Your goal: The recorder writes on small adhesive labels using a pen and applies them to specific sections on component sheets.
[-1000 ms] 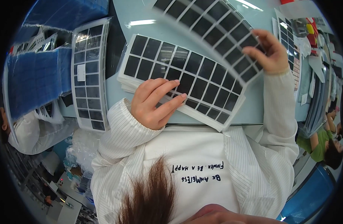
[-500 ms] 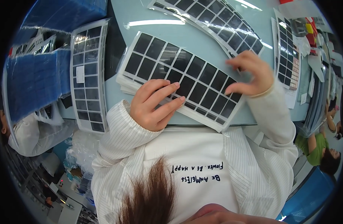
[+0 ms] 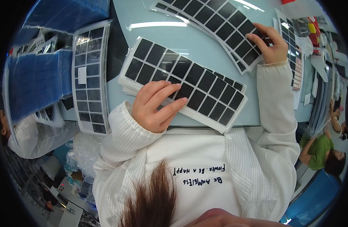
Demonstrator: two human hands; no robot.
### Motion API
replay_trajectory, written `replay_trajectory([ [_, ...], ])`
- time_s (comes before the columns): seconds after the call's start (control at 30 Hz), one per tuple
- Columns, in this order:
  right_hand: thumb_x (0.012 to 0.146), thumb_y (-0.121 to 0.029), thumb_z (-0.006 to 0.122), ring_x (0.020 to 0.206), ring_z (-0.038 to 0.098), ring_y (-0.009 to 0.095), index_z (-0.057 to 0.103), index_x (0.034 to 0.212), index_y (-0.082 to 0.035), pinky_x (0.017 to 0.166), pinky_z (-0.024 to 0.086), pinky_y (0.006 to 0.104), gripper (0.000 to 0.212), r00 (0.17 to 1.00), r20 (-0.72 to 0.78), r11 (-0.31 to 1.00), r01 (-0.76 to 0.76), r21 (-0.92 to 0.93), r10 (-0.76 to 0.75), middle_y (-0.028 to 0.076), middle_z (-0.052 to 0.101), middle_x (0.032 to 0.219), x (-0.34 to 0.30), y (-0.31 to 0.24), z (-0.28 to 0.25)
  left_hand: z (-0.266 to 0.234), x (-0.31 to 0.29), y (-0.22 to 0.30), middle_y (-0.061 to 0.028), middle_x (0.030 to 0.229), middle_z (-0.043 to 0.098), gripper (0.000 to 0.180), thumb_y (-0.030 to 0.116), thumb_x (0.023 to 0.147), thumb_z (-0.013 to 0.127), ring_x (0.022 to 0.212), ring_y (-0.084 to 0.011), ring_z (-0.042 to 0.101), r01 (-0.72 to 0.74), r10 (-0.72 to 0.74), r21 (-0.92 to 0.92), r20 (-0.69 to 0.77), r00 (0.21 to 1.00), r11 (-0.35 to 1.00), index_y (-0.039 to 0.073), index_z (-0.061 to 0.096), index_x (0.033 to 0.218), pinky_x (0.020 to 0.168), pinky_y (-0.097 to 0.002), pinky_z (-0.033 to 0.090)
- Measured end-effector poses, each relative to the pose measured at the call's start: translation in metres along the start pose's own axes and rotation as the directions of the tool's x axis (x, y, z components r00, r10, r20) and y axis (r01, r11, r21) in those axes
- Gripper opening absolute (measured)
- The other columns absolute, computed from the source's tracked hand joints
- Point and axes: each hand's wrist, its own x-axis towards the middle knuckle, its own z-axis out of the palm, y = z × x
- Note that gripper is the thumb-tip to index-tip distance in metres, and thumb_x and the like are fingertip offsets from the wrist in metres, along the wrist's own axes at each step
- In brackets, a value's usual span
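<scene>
A stack of white sheets (image 3: 194,73), each bearing rows of black rectangles, lies aslant on the table in front of me. My left hand (image 3: 155,104) lies on its near long edge, fingers extended and slightly apart. At the upper right, my right hand (image 3: 271,44) pinches the right end of another sheet with black rectangles (image 3: 223,26) between thumb and fingers. Beneath that sheet, the edges of more sheets show, fanned out a little. The undersides of the sheets are hidden.
A clear-wrapped pack of similar sheets (image 3: 91,81) stands along the table's left side, beside blue film-covered stacks (image 3: 39,81). More black-rectangle sheets (image 3: 291,49) lie at the right edge. A person in green (image 3: 318,155) is farther right.
My right hand has moved up and right, from the near stack's right end to the far sheet, and has closed on its end. My left hand stays put.
</scene>
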Motion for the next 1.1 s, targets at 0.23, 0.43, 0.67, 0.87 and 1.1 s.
replay_trajectory([
  [0.23,0.061,-0.022,0.086,0.075,0.058,0.017,0.068,0.101,-0.003,0.07,0.047,0.0274,0.048,0.912,0.357,0.966,0.245,-0.077,-0.203,0.005,0.062,0.091,-0.032,-0.048,0.004,0.0,-0.003,0.0,-0.0135,0.102,0.065,0.024,0.003,0.064,0.073,0.094,-0.029,0.06,0.028,-0.028,-0.007,-0.004,1.0,1.0,0.007,0.071,0.087,0.078,-0.0371,0.05],
  [0.43,0.057,-0.022,0.087,0.073,0.058,0.015,0.067,0.099,-0.002,0.064,0.047,0.0262,0.051,0.842,0.491,0.955,0.29,-0.065,-0.222,0.005,0.06,0.082,-0.061,-0.058,0.022,-0.003,0.002,-0.002,-0.0149,0.112,0.062,0.033,0.003,0.064,0.076,0.103,-0.0316,0.058,0.007,-0.006,-0.009,0.073,0.997,1.0,0.008,0.07,0.096,0.084,-0.0378,0.051],
  [0.67,0.061,-0.011,0.085,0.073,0.056,0.01,0.067,0.099,-0.002,0.068,0.047,0.0233,0.043,0.883,0.469,0.996,-0.044,0.075,0.004,0.004,0.063,0.088,-0.053,-0.052,0.013,-0.004,0.005,-0.001,-0.016,0.112,0.063,0.031,0.01,0.067,0.075,0.105,-0.0333,0.057,0.007,-0.008,0.013,0.072,0.997,1.0,0.006,0.069,0.097,0.087,-0.0412,0.05],
  [0.87,0.071,-0.01,0.078,0.074,0.057,0.012,0.065,0.107,-0.003,0.071,0.046,0.0243,0.039,0.989,0.054,0.985,0.14,-0.098,-0.136,0.003,0.065,0.087,-0.004,-0.015,-0.004,-0.002,0.001,-0.002,-0.0158,0.112,0.063,0.028,0.012,0.066,0.076,0.103,-0.0323,0.058,0.006,-0.006,0.003,0.043,0.999,1.0,0.006,0.07,0.093,0.084,-0.0414,0.049],
  [1.1,0.063,-0.022,0.085,0.075,0.056,0.016,0.067,0.101,-0.004,0.068,0.045,0.0255,0.047,0.913,0.232,0.93,0.359,-0.073,-0.335,0.004,0.061,0.09,-0.022,-0.032,0.008,0.0,0.0,-0.002,-0.0156,0.111,0.063,0.027,0.013,0.066,0.076,0.101,-0.0317,0.059,0.011,-0.011,0.012,0.04,0.999,1.0,0.007,0.071,0.092,0.083,-0.0399,0.05],
])
